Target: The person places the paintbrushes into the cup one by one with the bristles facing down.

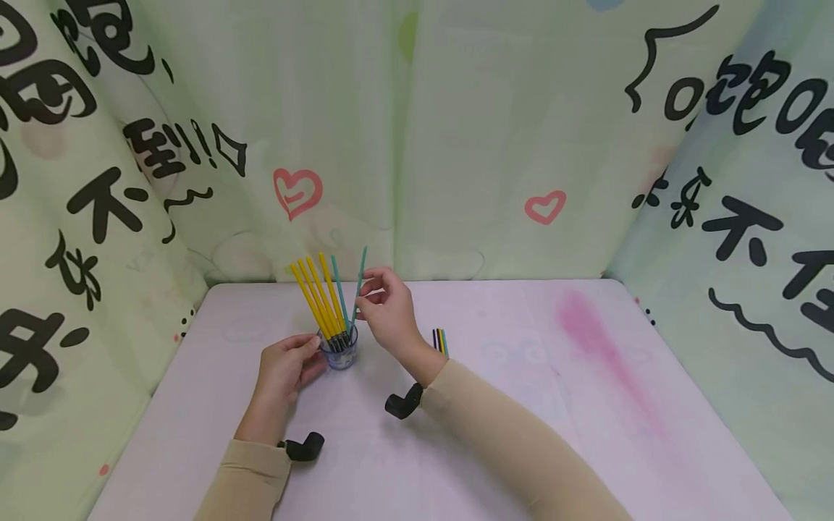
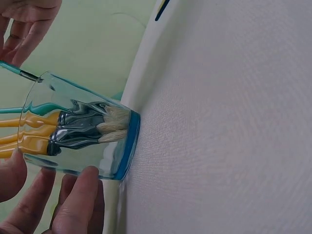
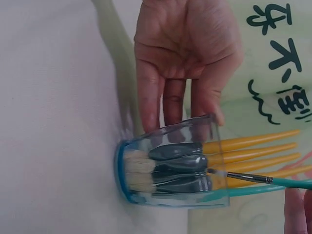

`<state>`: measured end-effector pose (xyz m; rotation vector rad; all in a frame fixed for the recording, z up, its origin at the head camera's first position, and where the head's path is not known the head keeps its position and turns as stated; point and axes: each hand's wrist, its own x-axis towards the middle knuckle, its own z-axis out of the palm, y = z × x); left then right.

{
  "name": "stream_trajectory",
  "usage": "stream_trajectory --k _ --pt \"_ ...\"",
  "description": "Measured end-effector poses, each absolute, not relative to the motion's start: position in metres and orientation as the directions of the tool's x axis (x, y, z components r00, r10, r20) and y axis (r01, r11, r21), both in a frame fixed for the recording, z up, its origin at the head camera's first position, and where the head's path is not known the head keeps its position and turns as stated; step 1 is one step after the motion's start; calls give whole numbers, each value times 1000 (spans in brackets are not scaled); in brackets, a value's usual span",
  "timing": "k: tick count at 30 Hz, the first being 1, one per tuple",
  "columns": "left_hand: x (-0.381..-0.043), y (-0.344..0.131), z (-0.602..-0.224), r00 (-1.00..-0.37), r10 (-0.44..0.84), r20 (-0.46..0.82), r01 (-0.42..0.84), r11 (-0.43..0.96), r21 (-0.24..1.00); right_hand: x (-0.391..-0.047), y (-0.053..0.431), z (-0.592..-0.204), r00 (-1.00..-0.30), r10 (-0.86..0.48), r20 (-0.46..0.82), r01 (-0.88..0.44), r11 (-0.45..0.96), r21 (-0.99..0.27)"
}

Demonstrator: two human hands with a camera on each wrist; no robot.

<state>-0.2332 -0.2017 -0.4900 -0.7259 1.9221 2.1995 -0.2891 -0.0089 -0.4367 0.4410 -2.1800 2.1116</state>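
A clear cup with a blue base stands upright on the table, holding several yellow-handled paintbrushes, bristles down. One teal-handled paintbrush leans among them. My left hand holds the cup's left side, thumb near the rim and fingers along the wall. Above the cup's right side, my right hand pinches another teal paintbrush by its handle. That brush's small tip points down at the cup's mouth and overlaps the rim in the right wrist view.
Several thin handles, dark, yellow and teal, lie on the table beyond my right forearm, which partly hides them. The pale table carries a pink smear on its right. Printed curtains enclose its back and sides.
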Motion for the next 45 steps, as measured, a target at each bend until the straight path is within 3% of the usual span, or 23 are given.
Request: stream_trajectory --k 25,45 --pt "-236 -201 -496 -872 -218 -437 -405 -177 897 -297 -12 -469 -972 -198 130 -191 334 -923" --pt "-233 -201 -493 -876 -218 -431 -399 -177 900 -286 43 -480 -986 -140 88 -131 340 -931"
